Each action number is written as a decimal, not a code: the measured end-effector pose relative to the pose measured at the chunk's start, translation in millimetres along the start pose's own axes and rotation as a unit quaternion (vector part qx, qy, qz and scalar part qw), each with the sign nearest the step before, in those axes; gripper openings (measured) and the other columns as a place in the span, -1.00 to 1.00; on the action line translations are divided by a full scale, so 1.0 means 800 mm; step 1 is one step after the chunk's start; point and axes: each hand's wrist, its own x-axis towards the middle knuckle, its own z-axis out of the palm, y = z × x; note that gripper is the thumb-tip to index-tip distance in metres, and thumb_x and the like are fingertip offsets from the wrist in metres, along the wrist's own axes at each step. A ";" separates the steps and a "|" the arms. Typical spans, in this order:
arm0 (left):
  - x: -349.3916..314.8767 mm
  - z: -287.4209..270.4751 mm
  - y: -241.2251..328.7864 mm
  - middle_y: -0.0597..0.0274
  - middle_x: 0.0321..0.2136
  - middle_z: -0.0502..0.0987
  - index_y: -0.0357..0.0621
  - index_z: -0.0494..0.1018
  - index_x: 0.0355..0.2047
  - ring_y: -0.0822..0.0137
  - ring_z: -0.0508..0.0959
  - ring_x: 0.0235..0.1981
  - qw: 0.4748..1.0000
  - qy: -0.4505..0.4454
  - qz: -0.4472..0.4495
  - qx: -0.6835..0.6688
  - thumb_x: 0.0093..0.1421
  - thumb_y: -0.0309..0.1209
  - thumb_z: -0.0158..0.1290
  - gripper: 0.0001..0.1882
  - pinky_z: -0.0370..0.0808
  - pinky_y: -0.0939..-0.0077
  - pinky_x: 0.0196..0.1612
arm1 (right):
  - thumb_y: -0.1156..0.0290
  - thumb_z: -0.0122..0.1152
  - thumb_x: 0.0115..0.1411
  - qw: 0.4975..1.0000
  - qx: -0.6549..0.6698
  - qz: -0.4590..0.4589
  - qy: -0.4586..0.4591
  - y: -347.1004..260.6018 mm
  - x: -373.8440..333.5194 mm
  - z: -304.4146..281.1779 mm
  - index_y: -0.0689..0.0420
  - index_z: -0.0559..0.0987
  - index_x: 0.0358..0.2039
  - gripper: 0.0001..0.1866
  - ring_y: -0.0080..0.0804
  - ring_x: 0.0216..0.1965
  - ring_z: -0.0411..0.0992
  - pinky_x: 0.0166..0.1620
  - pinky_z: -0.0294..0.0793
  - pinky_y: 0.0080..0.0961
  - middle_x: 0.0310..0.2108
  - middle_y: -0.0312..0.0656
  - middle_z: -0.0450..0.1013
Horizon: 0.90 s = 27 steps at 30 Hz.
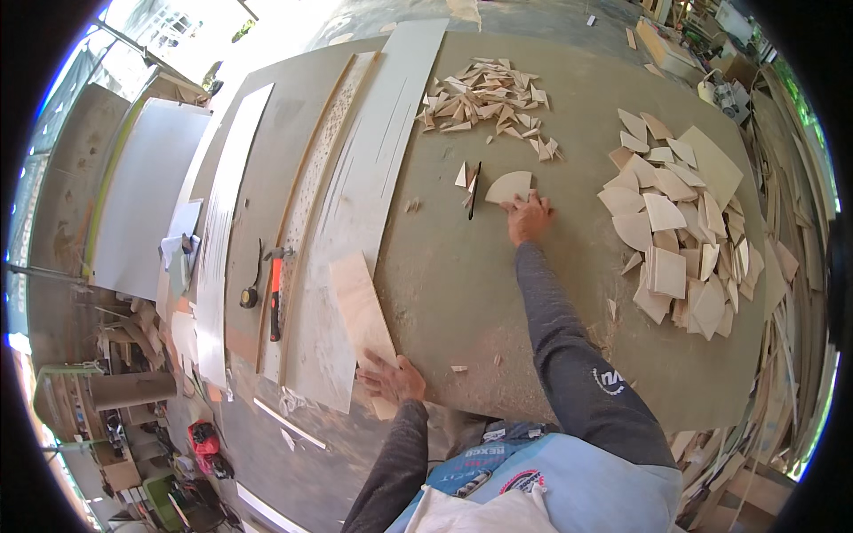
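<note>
My left hand (pixel 391 380) lies with fingers spread on the lower end of a pale plywood strip (pixel 362 302), near the table's front edge. Farther off, my right hand (pixel 530 219) has its fingertips on the near corner of a fan-shaped thin wood piece (pixel 509 185), which rests on the table. Just left of that piece is a dark, slim pencil-like stick (pixel 474 191), with small wood scraps (pixel 461 176) beside it.
Small pointed offcuts (pixel 484 96) are heaped at the table's far side. Curved wood pieces (pixel 662 213) pile up on the right. A long white-grey board (pixel 373 169), a hammer (pixel 276 293) and a tape measure (pixel 250 296) lie left. Planks (pixel 795 186) lean beyond the table's right edge.
</note>
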 end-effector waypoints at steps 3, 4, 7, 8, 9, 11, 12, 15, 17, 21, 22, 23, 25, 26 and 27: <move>-0.004 -0.002 0.006 -0.54 0.40 -0.16 0.08 -0.26 0.53 -0.39 -0.12 0.45 0.999 0.026 0.015 0.033 0.33 -0.05 -0.01 -0.08 -0.05 -0.46 0.35 | -0.11 0.40 0.08 0.998 -0.018 -0.058 0.000 0.036 0.010 -0.025 -0.05 0.73 -0.09 -0.50 -0.24 0.07 0.30 0.17 0.20 -0.02 0.17 -0.32 0.44; 0.004 -0.006 0.004 -0.55 0.40 -0.15 0.08 -0.26 0.53 -0.40 -0.11 0.45 0.998 0.032 0.016 0.046 0.33 -0.05 -0.01 -0.08 -0.04 -0.45 0.35 | -0.11 0.41 0.08 0.997 -0.011 -0.081 0.008 0.040 0.011 -0.028 -0.04 0.73 -0.09 -0.50 -0.25 0.05 0.31 0.16 0.21 -0.02 0.16 -0.34 0.45; 0.008 0.000 0.003 -0.55 0.39 -0.14 0.07 -0.25 0.53 -0.39 -0.08 0.44 0.998 0.037 0.014 0.054 0.33 -0.06 0.00 -0.08 -0.01 -0.41 0.35 | -0.11 0.44 0.05 0.996 0.039 -0.080 -0.026 0.056 0.034 -0.043 0.00 0.72 -0.08 -0.46 -0.27 0.05 0.34 0.18 0.23 -0.02 0.19 -0.36 0.43; 0.006 0.006 0.004 -0.55 0.39 -0.14 0.07 -0.24 0.53 -0.39 -0.08 0.44 0.998 0.036 0.012 0.051 0.33 -0.06 0.00 -0.08 -0.01 -0.40 0.35 | -0.11 0.45 0.03 0.995 0.037 -0.086 -0.039 0.059 0.042 -0.048 0.01 0.70 -0.04 -0.42 -0.26 0.07 0.34 0.20 0.23 -0.01 0.21 -0.35 0.41; 0.007 0.007 0.002 -0.54 0.39 -0.14 0.07 -0.23 0.53 -0.39 -0.07 0.44 0.998 0.034 0.009 0.048 0.32 -0.06 0.00 -0.08 -0.01 -0.40 0.35 | -0.11 0.46 0.01 0.994 0.040 -0.090 -0.054 0.054 0.047 -0.054 0.03 0.69 -0.01 -0.38 -0.26 0.09 0.33 0.22 0.23 0.00 0.24 -0.35 0.39; 0.008 0.009 -0.003 -0.53 0.39 -0.13 0.08 -0.22 0.53 -0.38 -0.07 0.43 0.999 0.032 0.003 0.044 0.32 -0.06 0.01 -0.09 0.00 -0.41 0.35 | -0.11 0.49 -0.04 0.988 -0.001 -0.135 -0.070 0.042 0.052 -0.064 0.05 0.62 0.11 -0.25 -0.24 0.16 0.32 0.27 0.23 0.03 0.31 -0.32 0.34; 0.008 0.007 -0.002 -0.52 0.39 -0.13 0.08 -0.22 0.53 -0.38 -0.06 0.43 0.998 0.034 0.004 0.044 0.32 -0.06 0.01 -0.08 0.00 -0.41 0.35 | -0.11 0.50 -0.07 0.986 -0.007 -0.145 -0.079 0.039 0.053 -0.065 0.04 0.57 0.17 -0.19 -0.23 0.19 0.30 0.30 0.21 0.04 0.33 -0.29 0.32; 0.007 0.004 0.002 -0.48 0.39 -0.11 0.10 -0.22 0.53 -0.36 -0.05 0.43 0.998 0.041 0.005 0.046 0.31 -0.05 0.02 -0.08 0.01 -0.40 0.35 | -0.11 0.53 -0.15 0.978 -0.020 -0.161 -0.130 0.031 0.059 -0.073 0.02 0.43 0.31 0.00 -0.18 0.27 0.25 0.36 0.17 0.05 0.38 -0.23 0.26; 0.008 0.008 0.001 -0.46 0.39 -0.10 0.11 -0.21 0.53 -0.35 -0.03 0.43 0.998 0.046 0.000 0.047 0.31 -0.05 0.02 -0.08 0.01 -0.39 0.35 | -0.12 0.55 -0.20 0.968 -0.024 -0.154 -0.194 0.026 0.066 -0.086 0.02 0.36 0.36 0.09 -0.14 0.29 0.23 0.37 0.15 0.05 0.40 -0.22 0.24; 0.003 0.004 0.002 -0.47 0.40 -0.10 0.12 -0.20 0.53 -0.35 -0.04 0.43 0.998 0.044 0.006 0.042 0.32 -0.04 0.00 -0.10 0.00 -0.37 0.36 | -0.16 0.57 -0.30 0.949 -0.081 -0.214 -0.216 0.033 0.032 -0.091 0.04 0.46 0.28 0.09 -0.11 0.21 0.29 0.28 0.23 0.05 0.31 -0.29 0.33; 0.002 0.000 -0.001 -0.47 0.40 -0.11 0.11 -0.20 0.53 -0.35 -0.04 0.43 0.998 0.045 0.009 0.039 0.32 -0.03 -0.01 -0.10 -0.01 -0.37 0.36 | -0.16 0.58 -0.31 0.941 -0.079 -0.236 -0.231 0.032 0.010 -0.102 0.04 0.48 0.26 0.08 -0.10 0.20 0.30 0.27 0.23 0.03 0.26 -0.29 0.37; 0.001 -0.002 -0.005 -0.47 0.40 -0.12 0.11 -0.20 0.53 -0.35 -0.05 0.44 0.998 0.045 0.012 0.036 0.33 -0.03 -0.02 -0.11 -0.02 -0.37 0.36 | -0.17 0.58 -0.32 0.931 -0.076 -0.258 -0.246 0.031 -0.008 -0.111 0.05 0.50 0.24 0.07 -0.09 0.18 0.31 0.27 0.24 0.01 0.22 -0.29 0.41; 0.005 0.005 -0.009 -0.48 0.41 -0.13 0.11 -0.19 0.53 -0.35 -0.06 0.44 0.999 0.049 0.021 0.007 0.33 -0.02 -0.02 -0.11 -0.04 -0.40 0.36 | -0.18 0.58 -0.33 0.907 -0.038 -0.325 -0.266 0.054 -0.028 -0.130 0.07 0.53 0.19 0.04 -0.06 0.16 0.33 0.27 0.22 0.06 0.15 -0.22 0.47; 0.006 0.007 -0.013 -0.49 0.41 -0.14 0.11 -0.19 0.53 -0.35 -0.07 0.44 0.998 0.051 0.024 -0.005 0.33 -0.02 -0.03 -0.12 -0.05 -0.41 0.36 | -0.19 0.58 -0.33 0.892 -0.017 -0.358 -0.277 0.068 -0.032 -0.139 0.07 0.55 0.17 0.03 -0.04 0.14 0.34 0.26 0.22 0.09 0.11 -0.19 0.50; 0.005 0.006 -0.011 -0.49 0.41 -0.15 0.10 -0.19 0.53 -0.35 -0.07 0.45 0.998 0.047 0.028 -0.015 0.33 -0.02 -0.03 -0.11 -0.06 -0.43 0.35 | -0.20 0.58 -0.32 0.907 -0.029 -0.346 -0.237 0.083 -0.029 -0.153 0.07 0.56 0.17 0.02 -0.03 0.15 0.34 0.26 0.21 0.11 0.09 -0.15 0.51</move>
